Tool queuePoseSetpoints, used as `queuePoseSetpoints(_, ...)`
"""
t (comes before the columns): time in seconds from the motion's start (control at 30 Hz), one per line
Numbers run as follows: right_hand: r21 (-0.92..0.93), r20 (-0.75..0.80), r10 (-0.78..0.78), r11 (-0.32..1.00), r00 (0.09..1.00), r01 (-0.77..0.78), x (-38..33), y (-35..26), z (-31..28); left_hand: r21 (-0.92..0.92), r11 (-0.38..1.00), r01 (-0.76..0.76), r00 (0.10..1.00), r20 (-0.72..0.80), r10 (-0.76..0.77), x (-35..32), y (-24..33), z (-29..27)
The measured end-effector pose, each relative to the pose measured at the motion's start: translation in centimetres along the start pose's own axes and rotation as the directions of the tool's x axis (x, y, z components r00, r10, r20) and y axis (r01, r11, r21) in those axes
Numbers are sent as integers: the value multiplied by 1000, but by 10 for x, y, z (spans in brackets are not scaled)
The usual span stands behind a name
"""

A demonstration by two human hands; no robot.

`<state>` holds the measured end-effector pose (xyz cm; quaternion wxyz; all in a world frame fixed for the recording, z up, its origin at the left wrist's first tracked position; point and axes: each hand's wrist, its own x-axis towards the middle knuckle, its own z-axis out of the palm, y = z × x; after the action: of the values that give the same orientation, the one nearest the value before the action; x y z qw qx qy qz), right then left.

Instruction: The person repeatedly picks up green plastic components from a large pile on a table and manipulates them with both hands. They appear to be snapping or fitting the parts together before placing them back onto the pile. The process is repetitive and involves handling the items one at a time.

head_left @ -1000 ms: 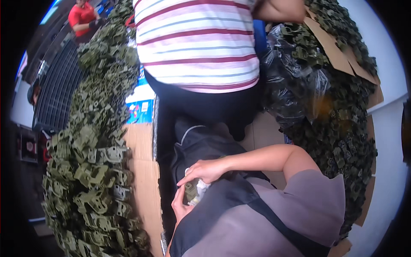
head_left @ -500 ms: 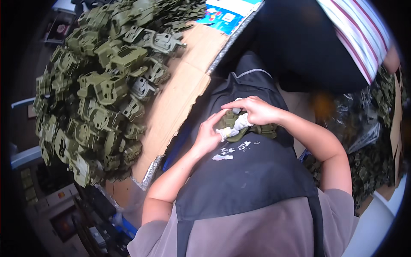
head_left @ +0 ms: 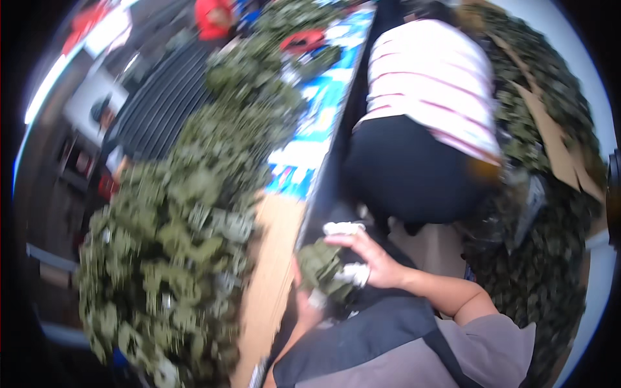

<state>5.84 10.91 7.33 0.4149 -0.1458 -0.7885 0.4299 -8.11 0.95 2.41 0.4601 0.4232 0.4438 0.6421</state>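
Observation:
An olive-green moulded plastic part (head_left: 318, 264) is held in front of my body, blurred by motion. My right hand (head_left: 378, 262) is closed on its right side, with white wraps on some fingers. My left hand (head_left: 306, 305) grips the part from the left and below, mostly hidden behind it. To the left, a big heap of similar green plastic parts (head_left: 181, 258) lies beside a strip of bare cardboard (head_left: 272, 239).
Ahead, a person in a striped top (head_left: 430, 77) bends over. Blue-and-white printed sheeting (head_left: 301, 158) lies along the work surface. More green parts (head_left: 530, 278) are piled on the right, near clear plastic film (head_left: 533, 207). Another person in red (head_left: 213, 19) stands far off.
The view has swung upward and shows more of the person ahead. My hands have lifted the plastic part from my lap toward the cardboard edge, and the right hand's fingers have spread around it.

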Motion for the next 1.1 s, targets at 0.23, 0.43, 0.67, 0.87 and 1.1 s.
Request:
queuePoseSetpoints(0.23, -138, 143, 85, 988, 986, -65, -33, -27, -32, 159, 974, 164, 947, 252, -200, 3, 33, 11)
queuePoseSetpoints(0.43, -86, 99, 169, 983, 981, -161, -59, -20, -17, 328, 929, 170, 915, 299, -273, -13, 21, -8)
queuePoseSetpoints(0.67, 16, 207, 300, 950, 931, -310, -63, 6, -25, 475, 827, 300, 895, 159, -417, -28, 11, -15)
queuePoseSetpoints(0.87, 291, 110, 348, 884, 931, -365, -55, 9, -35, 214, 958, 192, 956, -262, -134, -49, 23, -9)
queuePoseSetpoints(1.1, 304, 406, -36, 948, 913, -98, -43, 18, -42, 429, 900, 81, 963, -268, 41, -109, 23, -12)
